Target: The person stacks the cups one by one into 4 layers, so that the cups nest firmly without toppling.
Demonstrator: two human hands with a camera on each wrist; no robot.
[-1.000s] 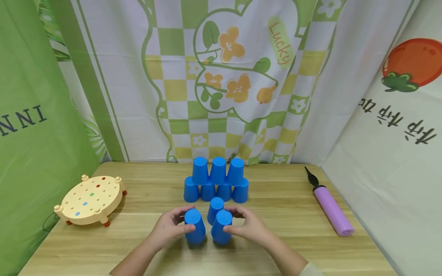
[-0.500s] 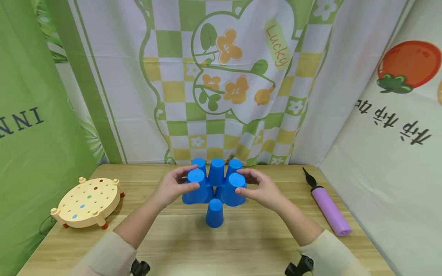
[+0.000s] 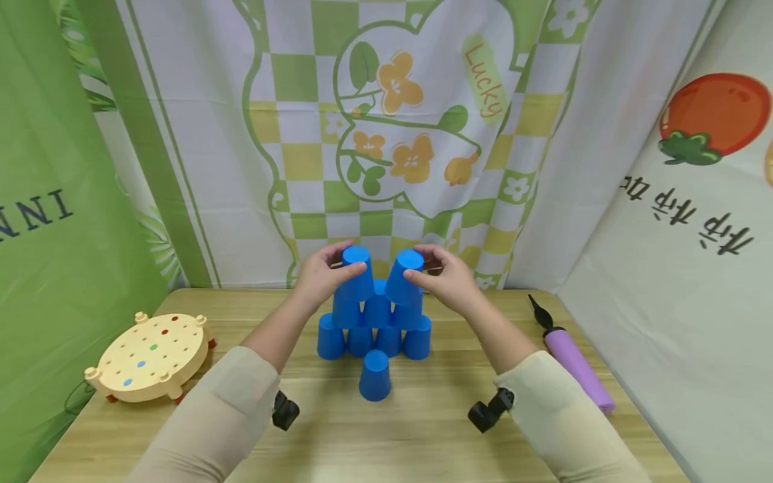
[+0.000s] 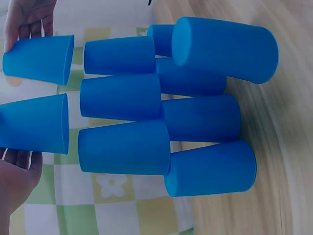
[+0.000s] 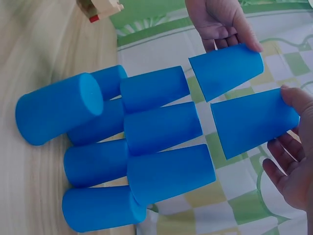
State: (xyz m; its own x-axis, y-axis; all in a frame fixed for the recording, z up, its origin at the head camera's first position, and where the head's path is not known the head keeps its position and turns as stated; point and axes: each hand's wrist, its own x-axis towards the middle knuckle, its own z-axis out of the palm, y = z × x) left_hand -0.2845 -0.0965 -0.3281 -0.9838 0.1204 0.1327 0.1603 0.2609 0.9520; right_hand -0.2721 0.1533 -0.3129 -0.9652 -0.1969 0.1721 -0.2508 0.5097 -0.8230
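Observation:
My left hand [image 3: 323, 276] pinches an upside-down blue plastic cup [image 3: 359, 284] between thumb and fingers. Another such cup [image 3: 402, 286] is held the same way by my right hand [image 3: 449, 280]. Both cups hang over a two-tier stack of upside-down blue cups. A gap shows between their rims and the upper tier in the wrist views. That tier is a row of three cups [image 5: 164, 127], resting on a lower row of several cups [image 4: 210, 166]. Nearer to me, one more blue cup [image 3: 376, 381] stands alone, rim down, on the wooden table [image 3: 386, 443].
On the table's left lies a round cream-coloured board [image 3: 151, 352] with short legs and coloured dots. A purple hand pump [image 3: 578, 369] with a black nozzle lies at the right. Behind the stack hangs a green-and-white patterned curtain [image 3: 302, 161].
Both hands have lifted their cups from the near part of the table, moving forward and up to above the stack. The lone cup and the stacked rows have stayed put.

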